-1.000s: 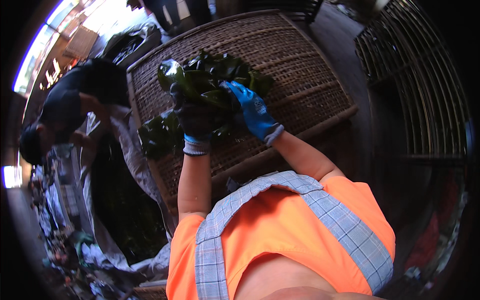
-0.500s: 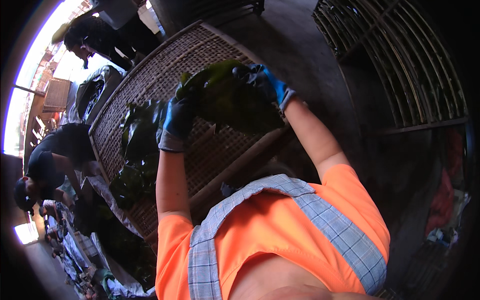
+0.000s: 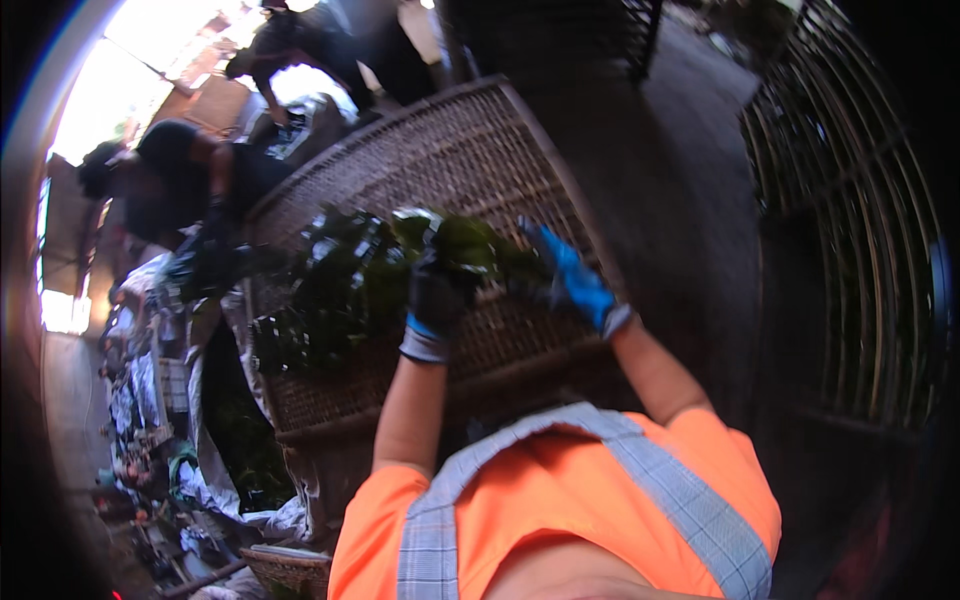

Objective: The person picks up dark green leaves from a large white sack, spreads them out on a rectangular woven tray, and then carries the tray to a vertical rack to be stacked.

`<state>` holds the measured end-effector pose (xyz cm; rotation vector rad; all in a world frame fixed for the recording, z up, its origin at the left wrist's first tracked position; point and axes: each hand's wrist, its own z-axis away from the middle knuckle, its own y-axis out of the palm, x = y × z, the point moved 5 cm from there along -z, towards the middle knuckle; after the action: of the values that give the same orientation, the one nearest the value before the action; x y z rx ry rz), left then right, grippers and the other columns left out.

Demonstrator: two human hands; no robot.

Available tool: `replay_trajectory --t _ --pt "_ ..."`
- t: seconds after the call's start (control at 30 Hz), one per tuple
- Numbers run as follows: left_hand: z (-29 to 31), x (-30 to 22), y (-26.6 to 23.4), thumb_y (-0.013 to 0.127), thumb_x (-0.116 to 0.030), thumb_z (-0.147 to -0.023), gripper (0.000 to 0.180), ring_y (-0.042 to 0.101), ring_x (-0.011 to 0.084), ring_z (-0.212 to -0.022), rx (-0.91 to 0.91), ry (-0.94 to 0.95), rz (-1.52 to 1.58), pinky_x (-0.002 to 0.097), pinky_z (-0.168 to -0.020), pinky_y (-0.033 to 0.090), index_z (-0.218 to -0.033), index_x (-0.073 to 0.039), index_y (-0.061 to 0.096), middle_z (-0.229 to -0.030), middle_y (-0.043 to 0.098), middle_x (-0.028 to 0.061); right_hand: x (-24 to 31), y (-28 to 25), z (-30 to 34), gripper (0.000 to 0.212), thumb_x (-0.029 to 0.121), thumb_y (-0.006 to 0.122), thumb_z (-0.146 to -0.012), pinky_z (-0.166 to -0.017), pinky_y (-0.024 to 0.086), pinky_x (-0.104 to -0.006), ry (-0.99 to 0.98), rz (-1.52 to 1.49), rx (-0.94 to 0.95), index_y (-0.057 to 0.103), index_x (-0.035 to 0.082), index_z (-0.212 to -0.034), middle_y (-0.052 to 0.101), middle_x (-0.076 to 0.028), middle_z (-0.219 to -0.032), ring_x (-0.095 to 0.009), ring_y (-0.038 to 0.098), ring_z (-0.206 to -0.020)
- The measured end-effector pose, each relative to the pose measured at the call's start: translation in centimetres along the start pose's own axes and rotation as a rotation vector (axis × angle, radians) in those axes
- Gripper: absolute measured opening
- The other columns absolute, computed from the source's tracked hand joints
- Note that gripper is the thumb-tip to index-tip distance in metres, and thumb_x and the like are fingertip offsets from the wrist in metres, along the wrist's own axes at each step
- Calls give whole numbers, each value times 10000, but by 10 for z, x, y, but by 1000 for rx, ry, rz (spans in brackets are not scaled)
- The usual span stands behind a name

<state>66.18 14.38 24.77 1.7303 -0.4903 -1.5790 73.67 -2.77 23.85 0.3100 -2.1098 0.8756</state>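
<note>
Broad, shiny dark-green leaves lie overlapping across the left and middle of a woven bamboo tray. My left hand, in a black and blue glove with a grey cuff, grips the near edge of a green leaf at the right end of the row; some of its fingers are hidden. To the right, my right hand, in a blue-backed glove, has its fingers stretched out beside that leaf's right end. Whether it still touches the leaf is hard to tell through the blur.
Two people, one in dark clothes and another farther back, bend over beyond the tray's left side. Pale sheeting holds more leaves there. A slatted bamboo rack stands right. A basket sits low left.
The leaf that both hands held up now lies lower, against the row on the tray. My right hand's fingers have straightened away from it. The view has shifted, and the near co-worker has moved closer.
</note>
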Motion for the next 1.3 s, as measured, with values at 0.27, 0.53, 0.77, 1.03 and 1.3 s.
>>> replay_trajectory --t 0.27,0.53,0.77,1.03,1.3 --pt "0 -19 -11 425 -281 -961 329 550 242 -1078 -28 184 -440 388 -926 471 -1162 -30 499 -1146 568 127 45 38 -48 715 175 678 -748 -987 387 -392 -153 275 -51 351 48 -1371 493 -197 -1280 -363 476 -1179" --pt "2 -39 14 552 -139 -865 208 544 260 -1063 -117 311 -426 370 -921 444 -1030 -20 593 -1064 629 81 24 30 -129 414 374 442 -885 -848 460 -288 328 -1166 68 587 55 -1104 616 -93 -1058 -174 577 -929" --pt "21 85 -127 652 -273 -800 169 641 274 -789 24 82 -1665 381 -747 502 -858 -119 691 -906 675 99 62 6 -200 376 320 397 -901 -717 506 -321 409 -744 161 628 43 -1006 653 -121 -902 -206 616 -790" --pt "23 -32 -68 483 -177 -952 351 578 158 -998 -270 183 -303 284 -876 489 -1250 6 474 -1151 573 84 85 -8 -178 297 135 430 -912 -827 506 -335 220 -754 329 587 6 -1129 647 -98 -1018 -174 619 -906" --pt "42 -61 -42 423 -428 -928 562 491 259 -1166 138 -121 66 392 -990 411 -1310 -16 402 -1318 466 140 119 43 -98 371 223 623 -799 -505 439 -253 -864 966 210 590 224 -1168 515 22 -624 -109 538 -548"
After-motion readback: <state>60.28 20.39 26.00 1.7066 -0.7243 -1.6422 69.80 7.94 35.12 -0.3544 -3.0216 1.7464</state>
